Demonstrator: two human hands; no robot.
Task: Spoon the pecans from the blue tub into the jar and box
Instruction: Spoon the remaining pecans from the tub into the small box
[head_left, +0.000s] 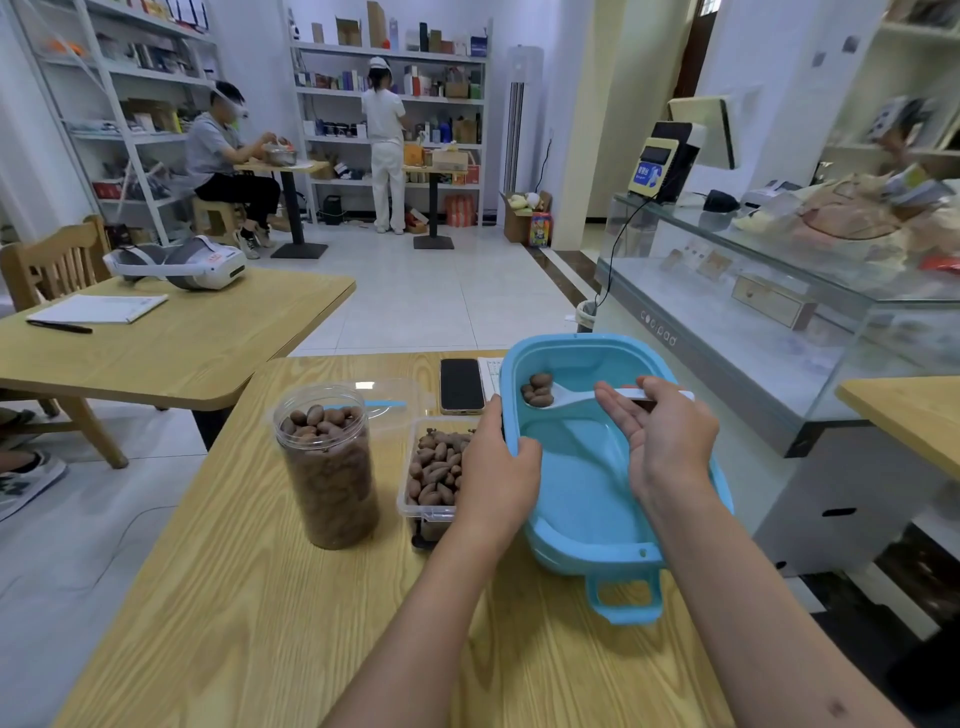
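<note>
The blue tub (587, 493) stands at the right of the wooden table, tilted up on its near side. My left hand (498, 462) grips its left rim. My right hand (670, 436) holds the handle of a white spoon (566, 397) inside the tub. The spoon's bowl carries a few pecans (537, 389) at the tub's far left corner. A clear jar (327, 467), nearly full of pecans, stands to the left. Between jar and tub sits a clear box (431, 478) filled with pecans, partly hidden by my left hand.
A black phone (461, 385) lies behind the box, next to a clear lid (389, 400). A second table (156, 343) at the left holds a headset, a notepad and a pen. A glass counter (779, 312) runs along the right. Two people are at the shelves far back.
</note>
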